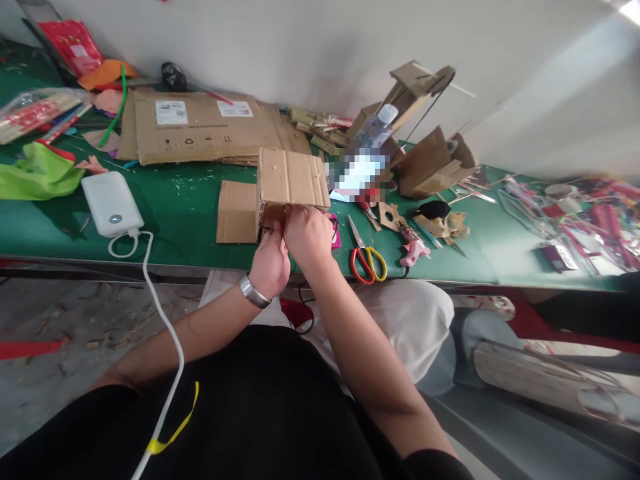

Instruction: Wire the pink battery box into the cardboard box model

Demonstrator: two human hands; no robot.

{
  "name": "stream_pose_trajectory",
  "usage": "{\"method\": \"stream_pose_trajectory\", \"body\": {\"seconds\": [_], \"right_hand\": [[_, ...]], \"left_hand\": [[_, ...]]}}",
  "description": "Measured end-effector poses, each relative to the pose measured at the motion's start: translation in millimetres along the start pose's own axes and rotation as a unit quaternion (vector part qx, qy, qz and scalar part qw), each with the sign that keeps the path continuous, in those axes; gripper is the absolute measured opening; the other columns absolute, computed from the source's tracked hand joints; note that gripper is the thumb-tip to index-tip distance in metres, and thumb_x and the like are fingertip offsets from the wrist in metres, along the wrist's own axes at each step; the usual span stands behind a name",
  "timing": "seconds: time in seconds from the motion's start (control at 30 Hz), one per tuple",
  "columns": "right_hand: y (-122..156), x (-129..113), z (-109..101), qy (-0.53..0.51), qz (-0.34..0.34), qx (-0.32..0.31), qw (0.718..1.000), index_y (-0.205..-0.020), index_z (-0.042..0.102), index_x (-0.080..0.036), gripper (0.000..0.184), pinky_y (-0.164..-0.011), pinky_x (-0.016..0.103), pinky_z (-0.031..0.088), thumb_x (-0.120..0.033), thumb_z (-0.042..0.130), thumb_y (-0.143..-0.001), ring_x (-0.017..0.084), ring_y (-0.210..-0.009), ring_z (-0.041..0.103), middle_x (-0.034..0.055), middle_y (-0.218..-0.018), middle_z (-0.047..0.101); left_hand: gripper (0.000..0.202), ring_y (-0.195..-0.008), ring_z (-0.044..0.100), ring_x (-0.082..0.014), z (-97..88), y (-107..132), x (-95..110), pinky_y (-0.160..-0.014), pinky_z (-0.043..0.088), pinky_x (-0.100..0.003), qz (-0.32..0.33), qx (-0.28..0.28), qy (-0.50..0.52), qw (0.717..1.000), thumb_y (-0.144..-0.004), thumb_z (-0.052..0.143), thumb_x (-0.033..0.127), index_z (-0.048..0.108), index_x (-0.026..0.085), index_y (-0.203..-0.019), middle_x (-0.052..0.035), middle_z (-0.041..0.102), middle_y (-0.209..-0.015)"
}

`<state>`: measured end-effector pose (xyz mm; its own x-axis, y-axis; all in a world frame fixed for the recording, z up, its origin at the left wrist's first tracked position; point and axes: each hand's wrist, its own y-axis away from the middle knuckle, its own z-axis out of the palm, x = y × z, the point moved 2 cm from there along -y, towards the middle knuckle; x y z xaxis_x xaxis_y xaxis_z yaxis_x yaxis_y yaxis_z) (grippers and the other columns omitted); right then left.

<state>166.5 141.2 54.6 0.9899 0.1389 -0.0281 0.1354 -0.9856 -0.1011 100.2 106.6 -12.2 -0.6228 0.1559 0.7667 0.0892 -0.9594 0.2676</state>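
A small cardboard box [293, 177] is held at the table's near side, its corrugated edge and open front turned toward me. My left hand [271, 263], with a metal watch at the wrist, is closed at the box's lower front edge. Beside it, my right hand [311, 239] is curled with its fingers against the same edge; the fingertips are hidden in the opening. A flat cardboard piece [237, 213] lies just left of the box. To the right of my hands rest scissors [367, 257] with red and yellow handles and a pink glue gun [415, 250].
A white power bank [113, 203] with a cable [163, 307] running over my left arm lies on the green table [175, 230]. Flattened cartons [200, 133] are behind. A clear bottle [375, 130], a blurred-out bright screen and cardboard constructions [435, 160] stand back right.
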Motion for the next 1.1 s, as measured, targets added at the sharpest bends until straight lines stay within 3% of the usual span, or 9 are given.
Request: {"method": "stream_pose_trajectory", "body": {"seconds": [0.3, 0.53, 0.67, 0.8, 0.93, 1.1], "right_hand": [[0.9, 2.4, 4.9, -0.01, -0.003, 0.006, 1.0, -0.108, 0.076, -0.014, 0.043, -0.07, 0.031, 0.049, -0.024, 0.035, -0.111, 0.027, -0.088, 0.077, 0.0173, -0.097, 0.079], [1.4, 4.4, -4.3, -0.002, 0.003, -0.011, 1.0, -0.105, 0.078, -0.012, 0.037, -0.068, 0.032, 0.05, -0.025, 0.043, -0.107, 0.028, -0.085, 0.077, 0.0187, -0.093, 0.079], [1.3, 5.0, -15.7, -0.029, 0.017, -0.015, 0.999, -0.109, 0.08, -0.014, 0.038, -0.07, 0.033, 0.051, -0.028, 0.044, -0.108, 0.028, -0.086, 0.077, 0.0178, -0.096, 0.08], [-2.0, 4.8, -19.4, -0.041, 0.025, -0.014, 0.999, -0.116, 0.081, -0.021, 0.037, -0.073, 0.033, 0.052, -0.032, 0.047, -0.108, 0.027, -0.09, 0.077, 0.0143, -0.1, 0.081], [-5.8, 3.4, -13.8, -0.003, 0.035, -0.002, 0.999, -0.112, 0.082, -0.014, 0.042, -0.074, 0.033, 0.052, -0.032, 0.043, -0.11, 0.029, -0.093, 0.078, 0.0184, -0.097, 0.081], [-6.7, -2.2, -9.7, 0.033, -0.013, -0.022, 0.999, -0.115, 0.078, -0.012, 0.03, -0.072, 0.032, 0.053, -0.027, 0.053, -0.104, 0.029, -0.087, 0.078, 0.0179, -0.093, 0.08]], "left_hand": [[0.043, -0.147, 0.058, -0.0192, 9.0, 3.5, 5.7, -0.124, 0.045, -0.033, -0.014, -0.002, 0.046, 0.999, -0.113, 0.032, 0.03, 0.062, 0.022, -0.142, -0.0096, 0.064, -0.154], [0.046, -0.155, 0.049, -0.0275, 2.3, 5.3, -0.1, -0.123, 0.045, -0.046, -0.038, -0.041, 0.018, 0.998, -0.112, 0.036, 0.044, 0.062, 0.025, -0.145, -0.0115, 0.063, -0.156], [0.047, -0.157, 0.045, -0.0257, 2.2, 6.7, 2.0, -0.121, 0.046, -0.045, -0.047, -0.043, 0.03, 0.998, -0.112, 0.032, 0.045, 0.058, 0.029, -0.148, -0.0072, 0.055, -0.164], [0.045, -0.154, 0.048, -0.0254, 4.3, 9.2, 6.3, -0.118, 0.048, -0.044, -0.058, -0.038, 0.028, 0.997, -0.113, 0.031, 0.04, 0.059, 0.029, -0.146, -0.0062, 0.057, -0.162], [0.043, -0.15, 0.052, -0.0289, 1.3, 8.3, 5.3, -0.112, 0.052, -0.044, -0.044, -0.03, 0.013, 0.998, -0.112, 0.037, 0.042, 0.065, 0.024, -0.14, -0.0127, 0.064, -0.153], [0.04, -0.145, 0.055, -0.0328, -2.1, 3.8, -0.2, -0.112, 0.052, -0.047, -0.034, 0.005, -0.026, 0.999, -0.109, 0.049, 0.041, 0.066, 0.02, -0.138, -0.0165, 0.07, -0.143]]}}
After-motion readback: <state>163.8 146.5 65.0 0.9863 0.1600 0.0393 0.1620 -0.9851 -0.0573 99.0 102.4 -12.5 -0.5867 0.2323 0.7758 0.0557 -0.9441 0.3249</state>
